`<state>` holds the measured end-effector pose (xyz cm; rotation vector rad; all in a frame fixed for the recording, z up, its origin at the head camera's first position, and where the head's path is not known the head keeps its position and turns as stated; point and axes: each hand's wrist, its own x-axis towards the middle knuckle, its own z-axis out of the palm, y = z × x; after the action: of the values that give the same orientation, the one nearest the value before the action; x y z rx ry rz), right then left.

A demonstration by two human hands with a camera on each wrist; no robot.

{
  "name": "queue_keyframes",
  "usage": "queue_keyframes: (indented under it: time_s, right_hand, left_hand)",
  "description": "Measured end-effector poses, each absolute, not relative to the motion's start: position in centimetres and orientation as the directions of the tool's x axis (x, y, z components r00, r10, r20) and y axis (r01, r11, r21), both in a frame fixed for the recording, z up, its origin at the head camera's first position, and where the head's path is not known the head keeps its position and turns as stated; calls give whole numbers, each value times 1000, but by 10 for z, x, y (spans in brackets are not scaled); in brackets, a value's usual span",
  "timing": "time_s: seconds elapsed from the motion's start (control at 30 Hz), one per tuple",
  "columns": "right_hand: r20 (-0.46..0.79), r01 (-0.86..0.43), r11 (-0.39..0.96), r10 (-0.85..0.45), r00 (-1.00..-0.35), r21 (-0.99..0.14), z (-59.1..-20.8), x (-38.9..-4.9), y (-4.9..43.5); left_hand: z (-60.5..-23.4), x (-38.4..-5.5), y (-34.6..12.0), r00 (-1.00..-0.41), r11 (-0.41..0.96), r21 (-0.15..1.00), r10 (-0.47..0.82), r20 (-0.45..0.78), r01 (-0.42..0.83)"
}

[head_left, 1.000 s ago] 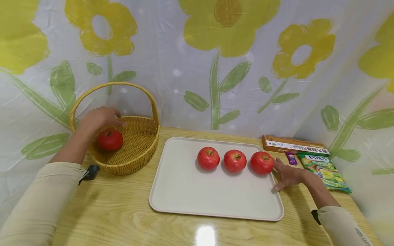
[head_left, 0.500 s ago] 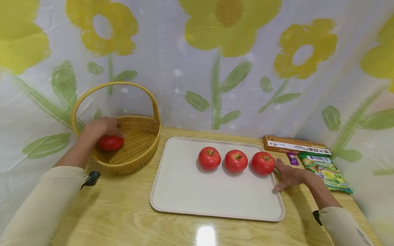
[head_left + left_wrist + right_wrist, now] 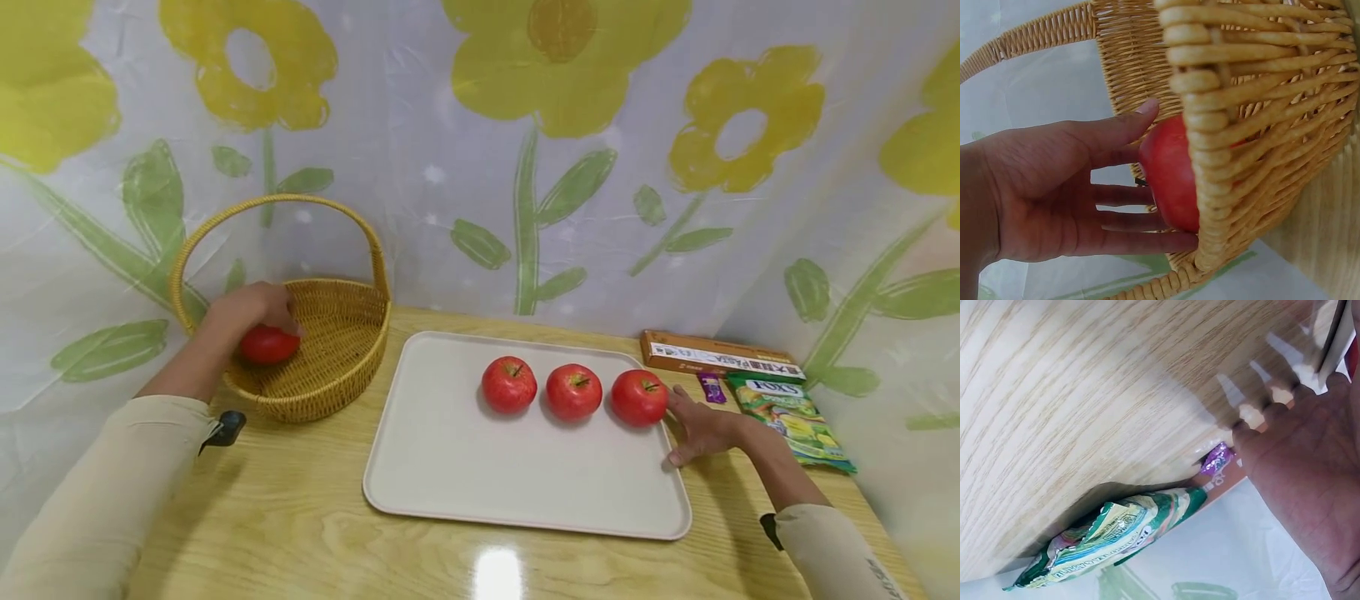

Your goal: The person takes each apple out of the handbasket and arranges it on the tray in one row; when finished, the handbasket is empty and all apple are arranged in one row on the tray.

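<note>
My left hand [image 3: 251, 307] reaches into a yellow wicker basket [image 3: 330, 398] with a tall hoop handle, on the left. It holds a red apple [image 3: 268, 346] from above. In the left wrist view, thumb and fingers span this apple [image 3: 1171, 172] just inside the woven rim [image 3: 1207, 156], which hides part of it. My right hand [image 3: 703, 427] rests at the right edge of a pale rectangular tray [image 3: 450, 467], fingers spread. Its fingertips are right by the rightmost apple [image 3: 637, 398] of three in a row; the others are a middle apple [image 3: 573, 392] and a left apple [image 3: 508, 385].
Behind the right hand lie an orange pasta box [image 3: 720, 353], a small purple wrapped sweet [image 3: 711, 388] and a green FOX'S bag [image 3: 795, 421]. A flower-printed curtain [image 3: 420, 167] borders the wooden table [image 3: 315, 517] at the back and sides.
My left hand has come down from above the basket onto the apple inside and taken hold of it. The right hand, the tray and its apples have stayed put.
</note>
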<state>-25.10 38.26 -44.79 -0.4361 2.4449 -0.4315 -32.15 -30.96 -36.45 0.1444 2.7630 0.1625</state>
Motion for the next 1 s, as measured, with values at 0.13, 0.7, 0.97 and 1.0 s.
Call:
queue_keyframes:
  time_s: [0.13,0.7,0.97,1.0]
  right_hand:
    - [-493,-229,886,-421,-761,-403,-448,-253,382]
    - [-494,-226,884,-423,-760,-409,-450,-254,381]
    - [-501,-219,893,-408,-763,-394,-451,-252,382]
    - [-501,-218,893,-407,-764,-393,-451,-252,382]
  left_hand:
    - [-360,-325,-310,-926,990,110,120,-358,86]
    - [-360,-317,-307,-936,987,70,158,-314,143]
    - [-354,-315,-306,-926,983,76,185,-328,169]
    - [-353,-315,-305,-926,982,78,189,-326,173]
